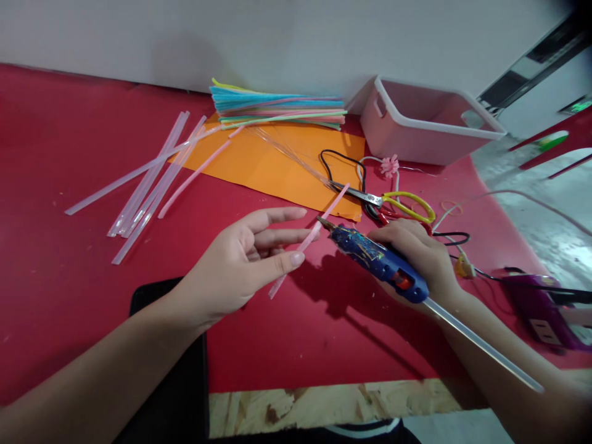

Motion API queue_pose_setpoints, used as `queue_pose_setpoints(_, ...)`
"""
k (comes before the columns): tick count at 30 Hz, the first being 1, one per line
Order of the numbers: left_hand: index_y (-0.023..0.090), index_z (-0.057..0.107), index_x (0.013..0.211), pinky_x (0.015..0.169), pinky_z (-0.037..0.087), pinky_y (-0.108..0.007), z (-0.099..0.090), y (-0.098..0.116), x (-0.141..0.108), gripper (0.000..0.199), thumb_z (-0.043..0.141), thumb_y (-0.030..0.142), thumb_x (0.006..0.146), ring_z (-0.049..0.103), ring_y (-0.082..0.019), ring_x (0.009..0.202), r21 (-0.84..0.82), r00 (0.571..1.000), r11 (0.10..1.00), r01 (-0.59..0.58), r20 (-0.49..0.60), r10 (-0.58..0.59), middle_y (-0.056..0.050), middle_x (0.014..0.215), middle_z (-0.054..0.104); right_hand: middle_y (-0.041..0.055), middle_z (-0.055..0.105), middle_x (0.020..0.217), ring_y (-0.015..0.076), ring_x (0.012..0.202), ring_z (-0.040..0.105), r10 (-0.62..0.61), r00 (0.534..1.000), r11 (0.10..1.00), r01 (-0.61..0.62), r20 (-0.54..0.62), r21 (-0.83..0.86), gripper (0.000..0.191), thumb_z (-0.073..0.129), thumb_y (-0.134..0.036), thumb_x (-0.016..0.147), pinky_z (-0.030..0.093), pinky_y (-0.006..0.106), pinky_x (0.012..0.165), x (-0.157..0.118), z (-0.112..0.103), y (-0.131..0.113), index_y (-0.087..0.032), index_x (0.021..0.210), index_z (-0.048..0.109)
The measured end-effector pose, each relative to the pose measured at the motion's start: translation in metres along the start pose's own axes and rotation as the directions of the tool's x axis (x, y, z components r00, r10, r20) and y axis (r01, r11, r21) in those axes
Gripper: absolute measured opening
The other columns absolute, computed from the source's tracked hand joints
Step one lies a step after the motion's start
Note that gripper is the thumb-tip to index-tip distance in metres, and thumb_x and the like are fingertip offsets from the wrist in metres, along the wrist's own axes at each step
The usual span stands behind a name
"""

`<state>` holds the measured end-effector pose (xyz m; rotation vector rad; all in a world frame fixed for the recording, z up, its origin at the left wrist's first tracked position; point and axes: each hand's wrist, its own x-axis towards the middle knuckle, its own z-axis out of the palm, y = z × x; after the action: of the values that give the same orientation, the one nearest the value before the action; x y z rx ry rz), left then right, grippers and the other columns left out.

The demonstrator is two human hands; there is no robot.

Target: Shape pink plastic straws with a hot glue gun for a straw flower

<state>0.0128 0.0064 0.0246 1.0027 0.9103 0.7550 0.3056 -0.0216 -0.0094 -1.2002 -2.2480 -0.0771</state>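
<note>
My left hand (pixel 252 259) pinches a pink pipe cleaner (pixel 303 244) between thumb and fingers, holding it slantwise above the red table. In my right hand (pixel 416 259) is a blue glue gun (pixel 370 253), its nozzle at the pipe cleaner, touching it or very close. A clear glue stick (pixel 483 345) juts from the gun's back end. Just beyond the gun lie scissors (pixel 407 206) with yellow and red handles. A small pink pipe-cleaner flower (pixel 389 166) sits farther back.
A bundle of coloured pipe cleaners (pixel 277 108) rests on an orange sheet (pixel 240 163). Glue sticks (pixel 155 179) lie at left. A pink bin (pixel 416 135) stands at the back right. Cords run to a purple power strip (pixel 536 308). A black tray-like object (pixel 180 376) is below my left arm.
</note>
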Motion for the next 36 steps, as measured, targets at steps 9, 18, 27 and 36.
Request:
queue_pose_setpoints(9,0.023,0.072,0.119,0.082,0.063,-0.022,-0.001,-0.001,0.001,0.038,0.086,0.023,0.083,0.078,-0.021,0.108,0.058,0.992,0.996,-0.072,-0.101,0.078,-0.008,0.119,0.082,0.0026,0.066,0.085,0.0212,0.077,0.063,0.046,0.993,0.996,-0.038,-0.105,0.076,0.015,0.062,-0.018,0.091,0.044,0.038,0.077,0.005,-0.014,-0.006,-0.027,0.103,0.06)
queue_pose_setpoints(18,0.021,0.07,0.11,0.082,0.062,-0.018,-0.001,-0.002,0.005,0.033,0.086,0.017,0.082,0.077,-0.016,0.105,0.02,0.937,0.972,-0.234,-0.261,0.231,-0.003,0.104,0.081,0.0086,0.071,0.104,0.0266,0.095,0.064,-0.079,0.908,0.995,0.048,0.411,0.085,0.055,0.053,-0.003,0.075,0.043,0.045,0.09,0.005,-0.009,-0.008,-0.021,0.127,0.053)
queue_pose_setpoints(27,0.021,0.068,0.115,0.072,0.063,-0.02,0.007,-0.004,-0.009,0.026,0.077,0.021,0.09,0.079,-0.016,0.088,0.402,0.934,0.866,-0.297,-0.065,0.35,-0.005,0.102,0.082,0.0079,0.071,0.096,0.0251,0.089,0.065,0.016,0.979,0.982,-0.054,0.205,0.183,0.035,0.055,-0.007,0.074,0.054,0.044,0.085,0.009,-0.018,-0.011,-0.02,0.105,0.065)
queue_pose_setpoints(36,0.02,0.068,0.119,0.079,0.056,-0.025,0.002,-0.018,-0.007,0.027,0.065,0.007,0.096,0.072,-0.013,0.081,0.66,0.623,0.22,-0.718,0.469,0.627,-0.001,0.098,0.082,-0.0014,0.063,0.058,0.0071,0.042,0.041,0.564,0.714,0.078,-0.547,0.415,0.834,0.037,0.086,-0.056,0.077,0.036,0.024,0.04,0.023,-0.011,-0.051,-0.021,0.086,0.077)
